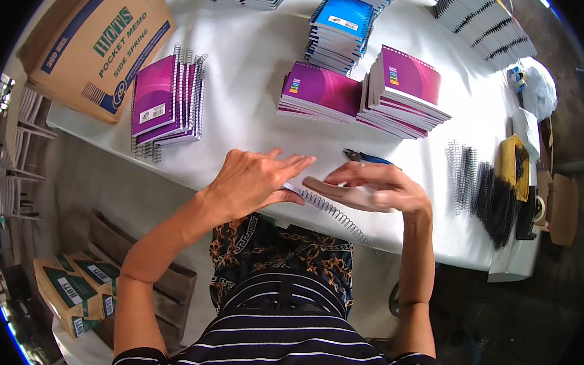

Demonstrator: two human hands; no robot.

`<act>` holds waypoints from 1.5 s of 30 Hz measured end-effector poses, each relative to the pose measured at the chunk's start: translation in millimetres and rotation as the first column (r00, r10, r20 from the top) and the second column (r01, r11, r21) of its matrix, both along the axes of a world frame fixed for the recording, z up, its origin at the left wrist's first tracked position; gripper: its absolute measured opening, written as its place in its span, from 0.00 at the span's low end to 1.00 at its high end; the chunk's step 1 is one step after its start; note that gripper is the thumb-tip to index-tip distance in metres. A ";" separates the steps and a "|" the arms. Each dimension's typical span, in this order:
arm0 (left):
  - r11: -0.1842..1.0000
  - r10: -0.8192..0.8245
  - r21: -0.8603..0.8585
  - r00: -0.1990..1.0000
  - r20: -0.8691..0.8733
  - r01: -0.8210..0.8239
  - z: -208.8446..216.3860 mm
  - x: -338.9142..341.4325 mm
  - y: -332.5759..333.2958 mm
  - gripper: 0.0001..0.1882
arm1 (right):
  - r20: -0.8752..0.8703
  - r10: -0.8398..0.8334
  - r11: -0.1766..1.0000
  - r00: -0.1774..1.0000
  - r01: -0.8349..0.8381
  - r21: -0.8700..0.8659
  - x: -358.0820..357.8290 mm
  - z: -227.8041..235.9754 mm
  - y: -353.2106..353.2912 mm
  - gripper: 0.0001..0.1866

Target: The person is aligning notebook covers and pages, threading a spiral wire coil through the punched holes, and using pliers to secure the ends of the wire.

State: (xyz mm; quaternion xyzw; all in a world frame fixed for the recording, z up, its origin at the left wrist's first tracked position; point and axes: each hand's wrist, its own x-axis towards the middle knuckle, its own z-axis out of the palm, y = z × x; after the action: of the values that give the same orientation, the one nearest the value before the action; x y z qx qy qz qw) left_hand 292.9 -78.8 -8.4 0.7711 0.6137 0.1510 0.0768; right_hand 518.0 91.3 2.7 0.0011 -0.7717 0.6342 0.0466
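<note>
My left hand pinches a thin notebook between thumb and fingers at the table's near edge. The notebook shows almost edge-on and is mostly hidden. A dark wire spiral coil runs along its edge, and its loose end sticks out toward the lower right. My right hand is beside the coil, blurred by motion, with its fingers stretched out and apart. Whether they touch the coil is unclear. Just beyond that hand lie blue-handled pliers.
Purple notebooks with coils are stacked at left beside a large cardboard box. Ahead are purple notebook stacks and a blue stack. Loose coils and a yellow tray are at right on the white table.
</note>
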 end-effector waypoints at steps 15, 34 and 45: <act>0.986 0.113 0.080 0.940 0.321 -0.146 -16.5 -10.7 -2.8 0.48 | 0.211 -0.044 0.996 0.977 0.027 0.080 -24.7 3.3 -6.3 0.35; 0.958 0.162 0.008 0.568 0.807 -0.285 -49.4 -7.7 -4.7 0.58 | 0.137 -0.070 0.997 0.988 0.067 0.026 -39.3 3.0 -7.5 0.34; 0.964 0.162 -0.033 0.485 0.859 -0.263 -51.0 -9.2 -4.9 0.59 | 0.242 -0.165 0.976 0.956 0.122 0.182 -57.3 5.1 -11.7 0.28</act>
State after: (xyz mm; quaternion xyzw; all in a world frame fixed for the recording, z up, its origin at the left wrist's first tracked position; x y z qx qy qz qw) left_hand 283.6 -83.7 -59.3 0.5171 0.5778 0.5503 0.3097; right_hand 460.7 79.6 7.8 -0.1331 -0.8193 0.5577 -0.0074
